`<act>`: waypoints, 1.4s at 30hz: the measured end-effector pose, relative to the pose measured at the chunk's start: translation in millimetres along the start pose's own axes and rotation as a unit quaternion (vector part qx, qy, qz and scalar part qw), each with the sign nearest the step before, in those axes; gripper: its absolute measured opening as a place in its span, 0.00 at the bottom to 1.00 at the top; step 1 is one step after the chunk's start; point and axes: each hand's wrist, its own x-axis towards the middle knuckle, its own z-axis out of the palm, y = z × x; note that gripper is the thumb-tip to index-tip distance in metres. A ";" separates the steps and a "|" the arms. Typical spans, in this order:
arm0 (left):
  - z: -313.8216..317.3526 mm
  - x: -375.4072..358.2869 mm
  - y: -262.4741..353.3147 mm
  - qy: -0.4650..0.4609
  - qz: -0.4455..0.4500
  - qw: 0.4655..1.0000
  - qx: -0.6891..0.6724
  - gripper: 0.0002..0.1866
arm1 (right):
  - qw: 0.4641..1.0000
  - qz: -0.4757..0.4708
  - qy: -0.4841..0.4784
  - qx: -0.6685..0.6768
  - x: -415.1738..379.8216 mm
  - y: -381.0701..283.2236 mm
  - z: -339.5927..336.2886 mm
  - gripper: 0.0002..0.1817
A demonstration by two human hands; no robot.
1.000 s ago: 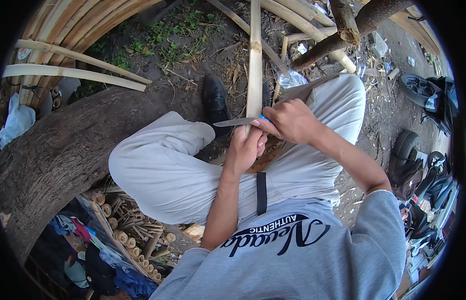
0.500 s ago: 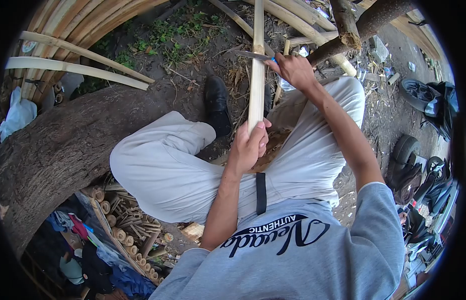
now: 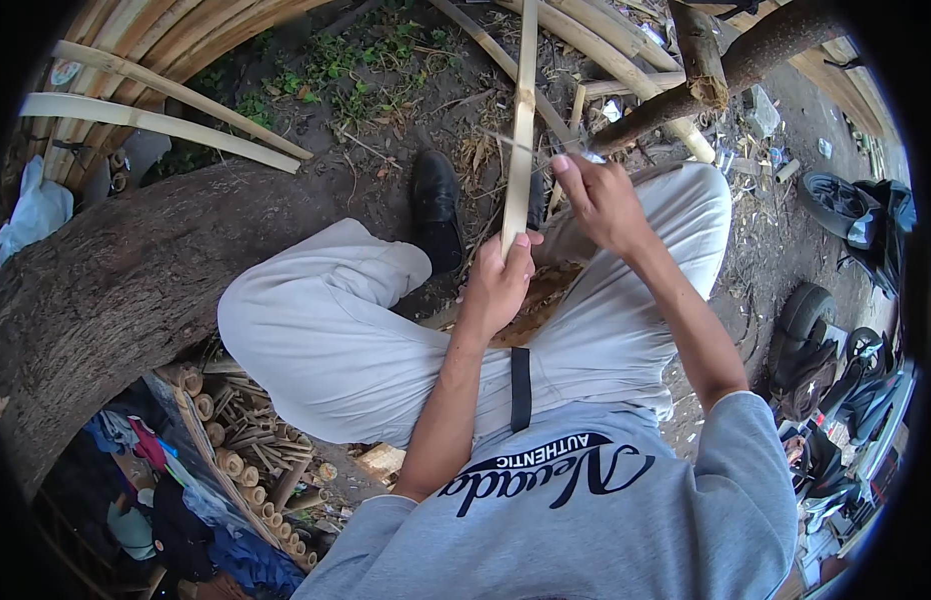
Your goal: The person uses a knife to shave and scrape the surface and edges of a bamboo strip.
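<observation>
Left hand: gripping my strip
Right hand: gripping knife, crossing strip's edges
Room: ground left of strip

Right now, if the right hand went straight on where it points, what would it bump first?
Probably the pale bamboo strip, which the left hand holds: it lies ahead of the right hand. Depth is unclear from one view, so the hand might pass over or under.

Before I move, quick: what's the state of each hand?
Left hand: closed around the long, pale bamboo strip.
Right hand: closed, holding a thin, grey-bladed metal knife, its blurred blade crossing the strip.
</observation>
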 end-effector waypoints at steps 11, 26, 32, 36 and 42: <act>2.0 -1.5 11.7 -0.020 0.123 0.977 0.176 0.21 | 0.978 -0.148 -0.078 -0.127 -43.0 -4.3 27.9 0.30; 0.4 -11.0 -0.2 -0.007 0.015 1.000 -0.015 0.14 | 0.953 -0.177 -0.102 -0.224 -10.5 8.2 8.8 0.29; 2.8 -13.2 17.7 -0.006 -0.017 0.999 -0.038 0.16 | 0.965 -0.058 0.038 -0.252 35.3 96.1 -37.4 0.32; 3.5 -4.5 8.8 -0.001 0.020 1.000 0.017 0.17 | 0.989 -0.070 -0.011 -0.130 5.8 24.8 -24.4 0.31; -7.7 -0.2 -6.6 0.017 0.132 0.964 0.228 0.18 | 0.960 -0.180 -0.113 -0.184 -29.4 -25.0 16.8 0.27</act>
